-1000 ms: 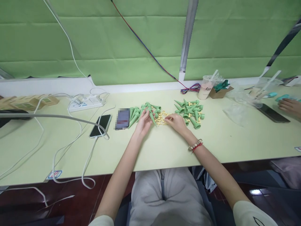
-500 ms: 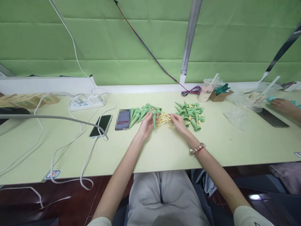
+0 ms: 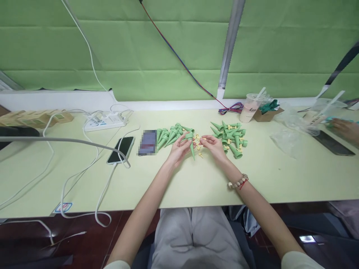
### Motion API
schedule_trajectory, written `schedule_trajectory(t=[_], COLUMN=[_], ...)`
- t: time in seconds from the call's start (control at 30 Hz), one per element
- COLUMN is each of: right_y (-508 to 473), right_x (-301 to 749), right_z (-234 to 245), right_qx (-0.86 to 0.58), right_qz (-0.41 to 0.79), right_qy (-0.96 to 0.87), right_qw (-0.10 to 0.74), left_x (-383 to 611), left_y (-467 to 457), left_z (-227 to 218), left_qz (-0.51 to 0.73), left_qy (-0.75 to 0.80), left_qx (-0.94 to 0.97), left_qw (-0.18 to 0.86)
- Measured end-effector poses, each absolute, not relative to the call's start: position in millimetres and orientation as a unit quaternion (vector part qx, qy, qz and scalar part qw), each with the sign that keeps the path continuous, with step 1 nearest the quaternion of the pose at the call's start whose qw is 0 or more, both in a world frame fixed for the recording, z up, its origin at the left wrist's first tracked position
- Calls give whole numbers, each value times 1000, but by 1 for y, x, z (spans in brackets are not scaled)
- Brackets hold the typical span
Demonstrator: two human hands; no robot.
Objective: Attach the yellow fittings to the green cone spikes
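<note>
My left hand [image 3: 181, 150] is closed around a green cone-shaped plastic spike [image 3: 192, 149], its tip pointing down toward me. Close to its right, my right hand [image 3: 213, 145] pinches a small yellow plastic piece [image 3: 201, 141], mostly hidden by the fingertips. Several loose yellow pieces [image 3: 199, 154] lie on the table between and under the hands. Beyond my left hand, green spikes [image 3: 166, 136] lie side by side in a row. A jumbled pile of green spikes [image 3: 237, 138], some with yellow pieces in them, sits right of my right hand.
A blurred dark rectangle [image 3: 147, 142] and a phone [image 3: 121, 150] with a white cable lie left. Behind are a power strip [image 3: 105, 121] and a drink cup [image 3: 249, 108] near a small cardboard box [image 3: 266, 115]. Another person's hand [image 3: 343, 127] is at far right, near a dark phone [image 3: 333, 142].
My left hand has moved slightly right and toward me with the green spike, which now tilts. My right hand has stayed close by, its fingertips now nearer the spike.
</note>
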State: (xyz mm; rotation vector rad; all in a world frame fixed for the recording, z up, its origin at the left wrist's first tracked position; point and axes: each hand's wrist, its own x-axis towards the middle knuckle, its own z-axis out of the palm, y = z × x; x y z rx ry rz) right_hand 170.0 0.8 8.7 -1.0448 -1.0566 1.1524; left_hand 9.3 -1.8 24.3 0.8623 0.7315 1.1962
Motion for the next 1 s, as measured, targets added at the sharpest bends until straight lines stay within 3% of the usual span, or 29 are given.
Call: schedule_trajectory(t=[0.43, 0.83, 1.0], right_y=[0, -1, 8], right_x=[172, 175, 182], right_z=[15, 1, 3], right_qx=[-468, -505, -496], right_qz=[413, 575, 505], right_qy=[-499, -524, -514], right_qw=[601, 374, 485], left_x=[8, 3, 3], left_y=[5, 9, 9], left_z=[18, 23, 21], left_qz=[543, 573, 567], left_qy=[402, 433, 438], left_qx=[370, 337, 334], left_qw=[637, 608, 612])
